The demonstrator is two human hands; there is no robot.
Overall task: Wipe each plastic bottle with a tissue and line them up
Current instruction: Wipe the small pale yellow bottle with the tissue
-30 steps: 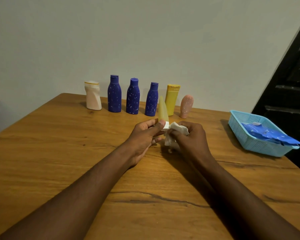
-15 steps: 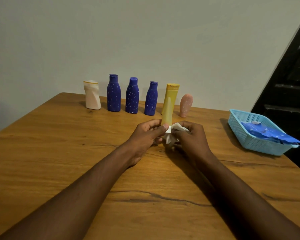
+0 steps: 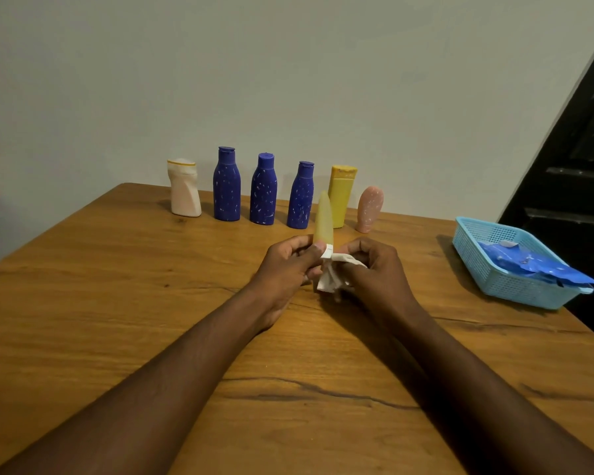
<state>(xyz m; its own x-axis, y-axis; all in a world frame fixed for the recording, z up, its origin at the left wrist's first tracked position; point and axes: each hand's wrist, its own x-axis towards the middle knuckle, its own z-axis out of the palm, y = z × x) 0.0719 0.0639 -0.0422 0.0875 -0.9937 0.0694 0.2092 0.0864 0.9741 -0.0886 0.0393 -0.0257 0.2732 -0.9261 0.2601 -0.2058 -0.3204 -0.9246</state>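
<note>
My left hand (image 3: 285, 269) pinches the white-capped lower end of a pale yellow tube (image 3: 324, 217), which points up and away over the middle of the wooden table (image 3: 117, 303). My right hand (image 3: 374, 272) holds a crumpled white tissue (image 3: 329, 277) against the tube's cap end. Along the far edge stands a row of bottles: a white bottle (image 3: 185, 188), three blue bottles (image 3: 226, 185) (image 3: 263, 190) (image 3: 301, 197), a yellow bottle (image 3: 342, 195) and a pink bottle (image 3: 369, 209). The held tube partly covers the yellow bottle.
A light blue plastic basket (image 3: 474, 241) with blue packets in it sits at the table's right edge. A dark door frame stands beyond it on the right. A pale wall runs close behind the bottle row.
The tube has turned in my left fingers and swung slightly left and right before the yellow bottle. Both hands stay at the same spot, the tissue still at the cap.
</note>
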